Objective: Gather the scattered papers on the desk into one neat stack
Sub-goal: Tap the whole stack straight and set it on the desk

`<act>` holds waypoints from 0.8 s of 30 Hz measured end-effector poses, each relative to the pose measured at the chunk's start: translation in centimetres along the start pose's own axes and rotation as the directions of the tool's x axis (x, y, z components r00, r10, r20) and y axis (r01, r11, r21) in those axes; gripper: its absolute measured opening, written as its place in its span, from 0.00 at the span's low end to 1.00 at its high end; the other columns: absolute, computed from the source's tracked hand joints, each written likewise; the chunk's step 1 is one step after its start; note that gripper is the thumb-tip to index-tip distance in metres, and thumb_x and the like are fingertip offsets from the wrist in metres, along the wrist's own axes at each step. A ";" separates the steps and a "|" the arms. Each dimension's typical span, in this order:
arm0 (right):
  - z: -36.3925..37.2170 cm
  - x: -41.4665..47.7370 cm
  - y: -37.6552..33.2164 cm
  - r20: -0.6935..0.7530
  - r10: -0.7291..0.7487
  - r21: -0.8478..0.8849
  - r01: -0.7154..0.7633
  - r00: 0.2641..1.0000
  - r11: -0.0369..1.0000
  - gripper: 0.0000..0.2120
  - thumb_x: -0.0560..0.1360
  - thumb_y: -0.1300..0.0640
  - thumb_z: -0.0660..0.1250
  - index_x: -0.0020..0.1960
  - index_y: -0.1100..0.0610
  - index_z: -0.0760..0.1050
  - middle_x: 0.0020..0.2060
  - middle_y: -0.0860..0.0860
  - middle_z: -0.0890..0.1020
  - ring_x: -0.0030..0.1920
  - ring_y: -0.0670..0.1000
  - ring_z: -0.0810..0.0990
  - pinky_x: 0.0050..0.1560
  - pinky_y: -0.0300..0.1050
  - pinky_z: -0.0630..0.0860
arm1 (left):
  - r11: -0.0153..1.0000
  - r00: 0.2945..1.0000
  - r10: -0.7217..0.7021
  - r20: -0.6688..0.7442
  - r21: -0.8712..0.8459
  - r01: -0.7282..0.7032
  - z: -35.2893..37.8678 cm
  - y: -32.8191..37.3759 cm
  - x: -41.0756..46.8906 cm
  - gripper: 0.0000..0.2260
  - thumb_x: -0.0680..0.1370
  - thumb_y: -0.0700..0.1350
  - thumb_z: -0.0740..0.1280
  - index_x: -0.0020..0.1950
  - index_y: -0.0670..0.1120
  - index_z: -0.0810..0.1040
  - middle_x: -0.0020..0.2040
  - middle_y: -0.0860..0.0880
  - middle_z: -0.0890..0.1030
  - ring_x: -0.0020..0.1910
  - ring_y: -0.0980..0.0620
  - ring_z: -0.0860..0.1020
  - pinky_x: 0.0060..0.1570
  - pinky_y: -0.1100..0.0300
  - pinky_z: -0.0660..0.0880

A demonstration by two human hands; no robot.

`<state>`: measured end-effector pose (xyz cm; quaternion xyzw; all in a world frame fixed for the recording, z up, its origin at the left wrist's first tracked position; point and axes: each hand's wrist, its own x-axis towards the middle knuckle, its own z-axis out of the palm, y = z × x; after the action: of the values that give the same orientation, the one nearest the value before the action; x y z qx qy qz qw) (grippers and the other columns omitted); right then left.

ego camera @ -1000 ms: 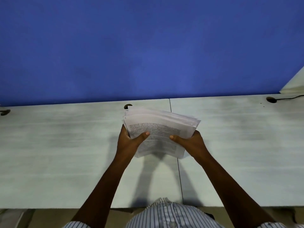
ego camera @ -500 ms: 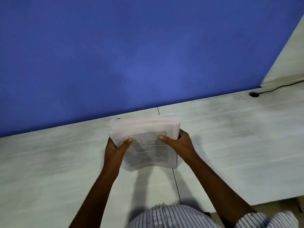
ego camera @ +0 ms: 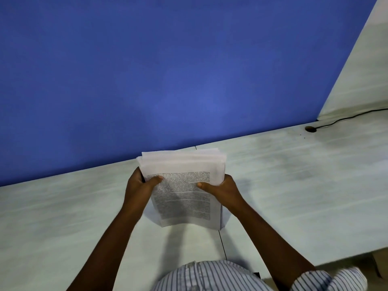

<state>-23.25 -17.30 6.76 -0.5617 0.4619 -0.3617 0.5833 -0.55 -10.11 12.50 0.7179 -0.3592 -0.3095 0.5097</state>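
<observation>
A thick stack of printed papers (ego camera: 182, 190) stands tilted above the pale desk (ego camera: 63, 217), near the blue partition. My left hand (ego camera: 139, 186) grips its left edge, thumb across the top sheet. My right hand (ego camera: 221, 189) grips the right edge the same way. The sheets' top edges are roughly level, slightly fanned. The bottom edge sits close to the desk; whether it touches is unclear. No loose sheets lie elsewhere on the desk.
A blue partition (ego camera: 168, 70) rises right behind the stack. A cable hole (ego camera: 310, 129) with a black cable (ego camera: 346, 118) lies far right. A seam (ego camera: 222, 246) divides the desk under the stack. A white side panel (ego camera: 361, 80) stands at the right.
The view has tilted and swung left. The stack's fanned right corner has been squared up between my hands, and the sheets now line up more closely.
</observation>
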 end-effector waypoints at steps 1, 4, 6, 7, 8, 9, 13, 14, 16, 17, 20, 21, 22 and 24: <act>0.0 0.0 0.1 0.008 0.005 -0.011 -0.005 1.000 1.000 0.16 0.68 0.51 0.79 0.54 0.47 0.80 0.49 0.44 0.84 0.51 0.48 0.84 0.48 0.42 0.81 | 0.999 1.000 0.012 -0.006 0.029 -0.012 -0.3 0.6 0.2 0.21 0.75 0.43 0.73 0.66 0.50 0.74 0.61 0.50 0.79 0.60 0.45 0.78 0.58 0.50 0.75; 0.3 -0.7 0.6 0.021 0.026 -0.031 -0.025 0.999 0.999 0.18 0.68 0.51 0.79 0.56 0.48 0.80 0.52 0.47 0.85 0.52 0.50 0.84 0.54 0.51 0.82 | 0.958 0.987 0.161 -0.013 0.245 -0.153 -0.8 2.8 0.2 0.29 0.74 0.47 0.75 0.72 0.49 0.68 0.70 0.47 0.73 0.68 0.45 0.73 0.63 0.49 0.72; 0.4 -1.1 0.7 0.018 0.033 -0.025 -0.032 0.999 0.999 0.19 0.67 0.50 0.80 0.56 0.49 0.81 0.53 0.48 0.85 0.52 0.50 0.84 0.54 0.53 0.82 | 0.841 0.917 0.399 0.020 0.390 -0.375 -0.8 4.2 -0.3 0.32 0.73 0.52 0.75 0.73 0.50 0.67 0.73 0.48 0.69 0.71 0.47 0.68 0.66 0.50 0.70; 0.4 -1.4 0.8 0.014 0.035 -0.025 -0.034 0.999 0.999 0.19 0.67 0.51 0.80 0.56 0.50 0.81 0.52 0.48 0.85 0.52 0.51 0.84 0.54 0.53 0.82 | 0.753 0.855 0.514 0.063 0.445 -0.485 -0.7 4.8 -0.7 0.32 0.73 0.56 0.73 0.74 0.49 0.66 0.74 0.48 0.67 0.72 0.47 0.66 0.68 0.49 0.68; 0.4 -1.5 0.7 0.009 0.035 -0.025 -0.034 0.999 0.999 0.18 0.67 0.51 0.80 0.55 0.50 0.81 0.51 0.48 0.86 0.51 0.51 0.85 0.53 0.51 0.82 | 0.652 0.791 0.598 0.126 0.497 -0.572 -0.5 5.1 -0.9 0.33 0.74 0.60 0.71 0.74 0.48 0.66 0.75 0.48 0.66 0.74 0.47 0.64 0.71 0.47 0.65; 0.5 -1.8 0.6 0.004 0.033 -0.025 -0.032 0.999 0.999 0.17 0.67 0.52 0.80 0.54 0.50 0.81 0.50 0.48 0.86 0.50 0.50 0.85 0.51 0.49 0.83 | 0.547 0.736 0.645 0.205 0.549 -0.632 -0.2 5.3 -1.3 0.35 0.75 0.64 0.67 0.75 0.47 0.65 0.77 0.47 0.64 0.76 0.46 0.61 0.74 0.45 0.61; 0.8 -2.5 0.0 -0.012 0.016 -0.030 -0.016 1.000 0.999 0.17 0.66 0.52 0.81 0.51 0.45 0.78 0.47 0.43 0.84 0.48 0.45 0.84 0.47 0.41 0.82 | 0.197 0.714 0.438 0.545 0.717 -0.668 1.3 5.4 -2.7 0.40 0.75 0.72 0.57 0.79 0.49 0.56 0.79 0.48 0.61 0.79 0.48 0.56 0.78 0.43 0.44; 0.9 -2.6 0.2 -0.016 0.009 -0.040 -0.009 1.000 0.999 0.19 0.66 0.52 0.81 0.52 0.45 0.77 0.48 0.44 0.84 0.50 0.47 0.83 0.50 0.43 0.82 | 0.153 0.722 0.394 0.569 0.734 -0.661 1.2 5.2 -3.0 0.40 0.75 0.71 0.58 0.79 0.49 0.56 0.78 0.48 0.63 0.78 0.48 0.57 0.78 0.42 0.44; 1.2 -2.9 0.6 -0.022 0.006 -0.055 -0.008 1.000 0.998 0.22 0.65 0.51 0.81 0.56 0.47 0.77 0.51 0.47 0.84 0.52 0.49 0.83 0.53 0.48 0.82 | 0.140 0.738 0.373 0.562 0.752 -0.644 0.5 5.5 -3.2 0.38 0.76 0.68 0.62 0.79 0.50 0.56 0.77 0.49 0.63 0.78 0.48 0.59 0.77 0.41 0.44; 1.3 -3.0 0.9 -0.028 0.009 -0.057 -0.010 1.000 0.998 0.23 0.65 0.51 0.81 0.57 0.48 0.77 0.52 0.49 0.84 0.53 0.50 0.83 0.53 0.49 0.82 | 0.139 0.741 0.383 0.551 0.759 -0.636 -0.1 5.8 -3.4 0.38 0.76 0.67 0.63 0.79 0.49 0.55 0.78 0.48 0.62 0.78 0.47 0.58 0.78 0.41 0.44; 1.2 -3.3 1.3 -0.039 0.014 -0.052 -0.016 0.999 0.999 0.27 0.64 0.50 0.81 0.61 0.54 0.79 0.54 0.51 0.85 0.54 0.52 0.84 0.54 0.52 0.82 | 0.137 0.735 0.436 0.518 0.769 -0.624 -1.1 6.9 -3.7 0.38 0.77 0.65 0.64 0.80 0.48 0.54 0.79 0.48 0.59 0.79 0.47 0.55 0.78 0.43 0.43; 1.3 -3.4 1.3 -0.041 0.014 -0.054 -0.016 0.999 0.998 0.27 0.65 0.50 0.81 0.61 0.54 0.79 0.54 0.52 0.85 0.54 0.52 0.84 0.54 0.53 0.82 | 0.142 0.739 0.428 0.520 0.769 -0.624 -1.2 6.9 -3.9 0.36 0.77 0.64 0.64 0.79 0.49 0.56 0.79 0.48 0.61 0.79 0.47 0.57 0.78 0.44 0.43; 1.4 -3.4 1.3 -0.048 0.017 -0.054 -0.019 0.999 0.998 0.27 0.65 0.51 0.81 0.61 0.55 0.79 0.54 0.52 0.85 0.54 0.53 0.84 0.54 0.53 0.82 | 0.141 0.743 0.405 0.533 0.766 -0.627 -1.2 6.8 -4.0 0.33 0.78 0.61 0.65 0.78 0.50 0.58 0.77 0.48 0.64 0.77 0.47 0.61 0.78 0.45 0.44; 1.5 -3.6 1.1 -0.069 0.014 -0.040 -0.017 0.998 0.999 0.26 0.66 0.52 0.80 0.61 0.55 0.79 0.53 0.52 0.85 0.53 0.53 0.84 0.53 0.52 0.83 | 0.127 0.750 0.369 0.550 0.769 -0.626 -1.2 6.0 -4.4 0.26 0.80 0.57 0.65 0.75 0.52 0.63 0.72 0.50 0.72 0.72 0.48 0.69 0.77 0.46 0.46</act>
<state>-23.03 -13.34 6.02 -0.5572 0.4932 -0.3667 0.5584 -3.20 -7.22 18.90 0.6674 -0.7411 0.0644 0.0327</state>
